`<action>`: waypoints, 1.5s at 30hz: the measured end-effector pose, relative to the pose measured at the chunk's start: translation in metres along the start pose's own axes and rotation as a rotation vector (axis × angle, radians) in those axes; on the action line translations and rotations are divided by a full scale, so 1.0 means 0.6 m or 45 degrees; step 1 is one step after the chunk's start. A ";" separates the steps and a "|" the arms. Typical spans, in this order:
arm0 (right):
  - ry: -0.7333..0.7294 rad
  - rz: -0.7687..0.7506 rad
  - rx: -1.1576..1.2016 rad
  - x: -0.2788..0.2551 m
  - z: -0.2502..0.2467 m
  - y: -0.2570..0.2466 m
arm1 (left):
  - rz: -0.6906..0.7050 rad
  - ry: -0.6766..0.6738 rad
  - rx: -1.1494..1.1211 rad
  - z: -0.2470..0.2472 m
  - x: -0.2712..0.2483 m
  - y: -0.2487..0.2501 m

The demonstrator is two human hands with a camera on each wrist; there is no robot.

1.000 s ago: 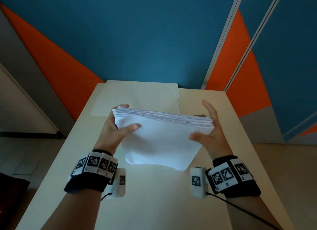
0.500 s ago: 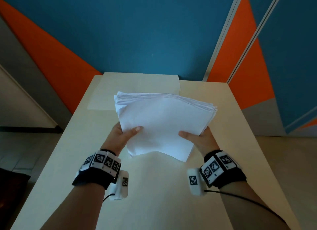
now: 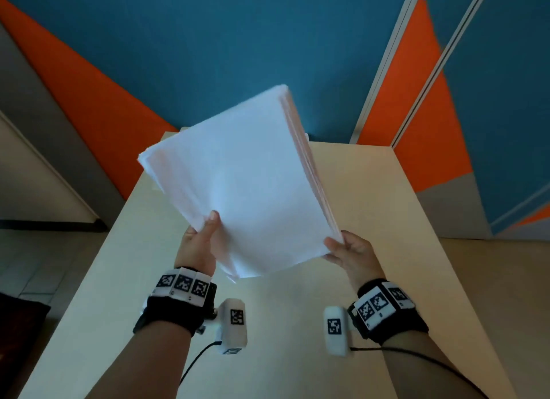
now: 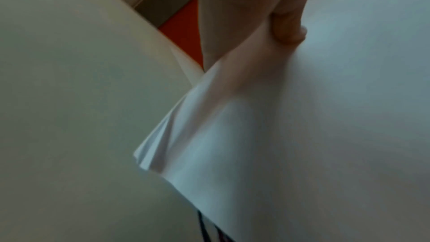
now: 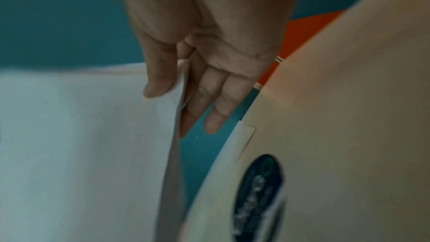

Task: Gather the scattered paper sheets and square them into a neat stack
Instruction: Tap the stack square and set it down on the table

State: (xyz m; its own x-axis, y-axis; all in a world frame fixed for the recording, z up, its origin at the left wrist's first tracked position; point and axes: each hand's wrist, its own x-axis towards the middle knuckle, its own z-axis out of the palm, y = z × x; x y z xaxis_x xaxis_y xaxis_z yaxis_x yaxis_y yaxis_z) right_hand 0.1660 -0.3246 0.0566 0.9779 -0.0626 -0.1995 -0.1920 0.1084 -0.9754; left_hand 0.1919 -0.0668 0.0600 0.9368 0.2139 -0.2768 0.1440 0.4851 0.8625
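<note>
Gripping blurred paper stack (image 3: 244, 187), both hands' fingers hidden behind.

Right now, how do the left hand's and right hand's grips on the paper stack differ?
The left hand holds the paper stack along its lower left edge; the right hand holds its lower right corner. The left thumb lies well in on the top sheet; the right thumb only nips the corner. Both pinch it, thumb on top, clear of the table.
</note>
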 end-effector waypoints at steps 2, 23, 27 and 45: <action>-0.027 0.025 0.399 -0.003 0.014 -0.006 | -0.141 -0.037 -0.181 0.002 -0.011 -0.009; 0.173 -0.165 -0.155 -0.033 0.027 -0.100 | 0.310 -0.220 0.543 -0.003 -0.047 0.092; 0.320 -0.227 -0.065 -0.022 0.042 -0.071 | 0.423 -0.216 0.511 0.004 -0.046 0.066; 0.729 -0.521 0.161 -0.008 0.072 -0.058 | 0.484 0.188 0.213 0.027 -0.044 0.049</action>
State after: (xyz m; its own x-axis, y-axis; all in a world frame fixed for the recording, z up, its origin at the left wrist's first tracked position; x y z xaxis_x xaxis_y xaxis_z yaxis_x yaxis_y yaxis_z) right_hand 0.1715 -0.2852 0.0954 0.7659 -0.6300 0.1284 0.2258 0.0766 -0.9711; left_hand 0.1765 -0.0722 0.0996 0.8794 0.4754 0.0261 -0.1409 0.2075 0.9680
